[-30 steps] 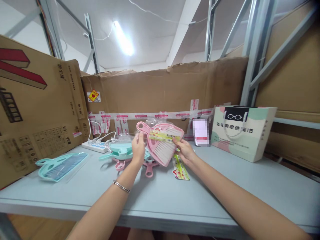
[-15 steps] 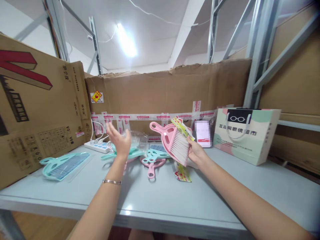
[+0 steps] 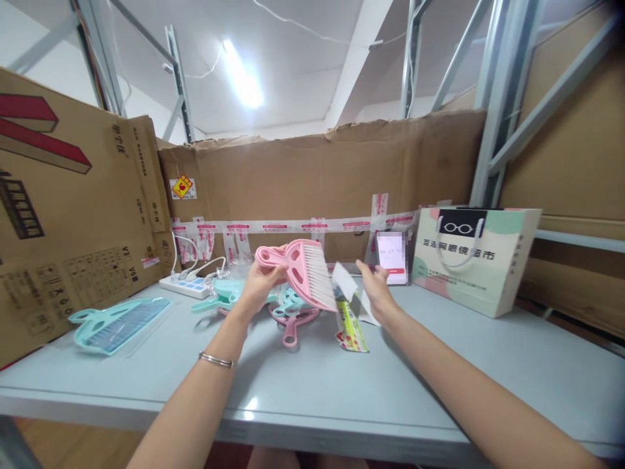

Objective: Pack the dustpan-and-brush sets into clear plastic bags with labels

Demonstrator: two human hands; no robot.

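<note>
My left hand (image 3: 263, 283) is closed around the handle end of a pink dustpan-and-brush set (image 3: 303, 270), holding it tilted above the table with its white bristles toward the right. My right hand (image 3: 378, 293) is apart from the set, fingers spread. Just left of it is a white-faced card (image 3: 345, 283), slanted; whether it touches the table I cannot tell. Below that lies a yellow-green printed card (image 3: 352, 329). Under the held set, teal dustpan sets (image 3: 288, 303) and a pink one (image 3: 290, 332) lie piled, partly hidden by my left hand.
A wrapped teal dustpan set (image 3: 122, 324) lies at the left of the grey table (image 3: 312, 391). Behind are a white power strip (image 3: 185, 286) with cables and a large carton (image 3: 293, 176). A phone (image 3: 392, 257) and a paper bag (image 3: 469, 260) stand at the right.
The pink set has moved left, from my right hand into my left, which was empty and raised. My right hand has let go; the printed card is off the set.
</note>
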